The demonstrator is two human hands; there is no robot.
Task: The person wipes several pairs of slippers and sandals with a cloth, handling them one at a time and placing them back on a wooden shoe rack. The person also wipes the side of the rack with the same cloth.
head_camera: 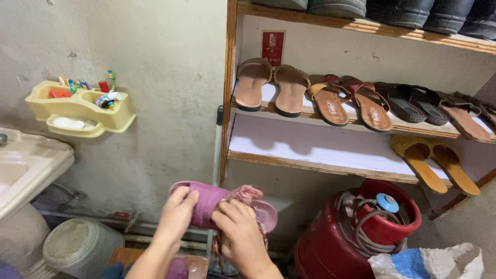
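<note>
Hands at work below wooden shoe rack (pixel 268 161): left hand (pixel 177 214) grips purple slipper (pixel 212 205), right hand (pixel 240 227) presses reddish rag (pixel 247 195) on it, w/ red gas cylinder (pixel 356 232) near.

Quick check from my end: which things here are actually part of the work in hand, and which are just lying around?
In hand:
- purple slipper, held by left hand
- pinkish cloth, pressed on the slipper by right hand

Lying about:
- sandals on shoe rack
- red gas cylinder
- yellow toothbrush holder
- washbasin
- woven sack
</note>
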